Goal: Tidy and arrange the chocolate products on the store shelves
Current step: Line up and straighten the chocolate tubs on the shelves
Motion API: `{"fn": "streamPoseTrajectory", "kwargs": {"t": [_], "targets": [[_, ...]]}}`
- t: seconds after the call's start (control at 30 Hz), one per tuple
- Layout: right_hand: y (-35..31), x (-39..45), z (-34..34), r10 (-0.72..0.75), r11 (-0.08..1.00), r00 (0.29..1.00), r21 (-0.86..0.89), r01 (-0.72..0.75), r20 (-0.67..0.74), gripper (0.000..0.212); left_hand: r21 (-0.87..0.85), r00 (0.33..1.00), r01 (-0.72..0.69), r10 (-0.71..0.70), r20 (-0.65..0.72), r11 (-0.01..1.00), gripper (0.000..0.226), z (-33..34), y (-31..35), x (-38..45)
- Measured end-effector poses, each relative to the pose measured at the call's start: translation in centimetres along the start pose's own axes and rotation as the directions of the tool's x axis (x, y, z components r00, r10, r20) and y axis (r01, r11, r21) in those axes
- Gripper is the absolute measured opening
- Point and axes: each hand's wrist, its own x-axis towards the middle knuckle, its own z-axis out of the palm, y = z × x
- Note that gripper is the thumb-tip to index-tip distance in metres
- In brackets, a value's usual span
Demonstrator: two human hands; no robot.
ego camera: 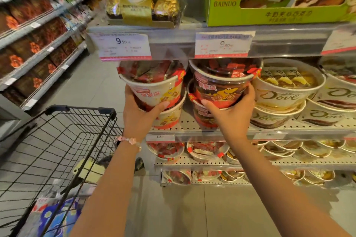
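Left hand [141, 110] grips white-red chocolate tub [154, 87]; right hand [234, 108] grips dark-red tub [221, 86]. Both top stacked tubs near shelf [192, 124] front edge. Risk: tilt topples stacks, tubs fall to floor.

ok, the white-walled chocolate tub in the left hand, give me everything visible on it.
The white round chocolate tub tapers downward and has a clear lid showing red-wrapped pieces inside. Its wall looks like paper or thin plastic, printed with a red logo, a yellow cartoon figure and a red band. It is tilted slightly, at the shelf's left end, on or just above a matching tub. The left hand grips its lower wall, thumb across the front. Nothing shows whether it touches the red tub beside it.
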Motion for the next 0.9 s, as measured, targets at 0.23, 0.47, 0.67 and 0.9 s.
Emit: {"fn": "streamPoseTrajectory", "kwargs": {"t": [0.23, 0.47, 0.67, 0.9], "targets": [[1.4, -0.1, 0.6, -0.114, 0.993, 0.992, 0.000, 0.114, -0.054, 0.111, -0.002, 0.988, -0.132, 0.131, -0.081, 0.991, 0.090, 0.1, -1.4, -0.1], [3.1, -0.3, 2.0, -0.242, 0.970, 0.962, -0.001, 0.244, -0.129, 0.111, 0.044, 0.963, -0.228, 0.232, -0.140, 0.973, 0.081, 1.6, -1.9, 0.5], [4.2, -0.4, 3.0, -0.318, 0.933, 0.912, 0.085, 0.350, -0.260, 0.102, 0.047, 0.914, -0.307, 0.309, -0.263, 0.950, 0.091, 3.0, -3.2, 1.0], [4.9, 0.0, 4.0, -0.369, 0.907, 0.875, 0.083, 0.413, -0.315, 0.089, 0.190, 0.879, -0.347, 0.389, -0.275, 0.918, 0.093, 3.6, -3.7, 1.7]]}}
